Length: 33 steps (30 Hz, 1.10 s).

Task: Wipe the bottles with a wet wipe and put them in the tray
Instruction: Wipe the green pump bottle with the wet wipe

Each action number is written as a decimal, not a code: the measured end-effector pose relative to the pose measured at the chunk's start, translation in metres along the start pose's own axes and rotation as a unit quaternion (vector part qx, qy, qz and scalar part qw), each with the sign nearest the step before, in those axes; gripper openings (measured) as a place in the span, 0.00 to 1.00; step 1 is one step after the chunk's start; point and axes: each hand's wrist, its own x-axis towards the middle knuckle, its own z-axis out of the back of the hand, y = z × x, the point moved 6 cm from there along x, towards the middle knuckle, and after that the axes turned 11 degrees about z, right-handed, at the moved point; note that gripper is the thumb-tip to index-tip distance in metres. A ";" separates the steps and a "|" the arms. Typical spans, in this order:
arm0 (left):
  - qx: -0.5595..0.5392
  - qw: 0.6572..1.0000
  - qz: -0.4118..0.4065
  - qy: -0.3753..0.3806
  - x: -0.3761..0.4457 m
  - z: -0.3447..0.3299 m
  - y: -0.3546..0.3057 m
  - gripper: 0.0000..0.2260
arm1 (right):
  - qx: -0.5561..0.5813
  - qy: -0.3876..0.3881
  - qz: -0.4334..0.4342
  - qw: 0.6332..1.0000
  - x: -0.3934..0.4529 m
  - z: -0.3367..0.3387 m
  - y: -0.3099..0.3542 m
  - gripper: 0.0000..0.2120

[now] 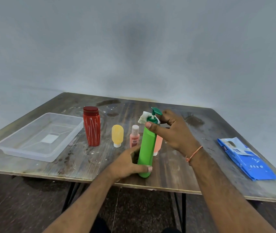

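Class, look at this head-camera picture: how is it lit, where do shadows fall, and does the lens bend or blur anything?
Head view: soft, even light, with no hard glare on the clear tray; a faint dark patch on the wall behind; a dim shadow under the table edge; the wide lens makes the table edges splay outward; the green pump bottle and both hands are fairly sharp, while print on the blue wipes pack is too small to read.

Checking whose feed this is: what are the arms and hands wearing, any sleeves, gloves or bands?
Both forearms are bare, with no sleeves or gloves in view. The left hand wears nothing visible. The right hand has a thin orange thread bracelet tied round the wrist, with a small knot on its near side. No rings or watch show.
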 end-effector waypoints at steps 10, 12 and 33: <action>-0.004 0.985 -0.038 -0.171 0.008 -0.010 0.000 0.32 | -0.025 -0.046 -0.003 0.999 -0.011 0.010 -0.005 0.13; -0.005 0.983 -0.039 -0.180 0.007 -0.012 -0.003 0.29 | -0.042 -0.056 0.005 0.998 -0.013 0.010 -0.003 0.13; -0.042 0.984 -0.030 -0.173 0.001 -0.010 0.001 0.20 | -0.042 -0.083 -0.005 0.996 -0.009 0.003 0.005 0.14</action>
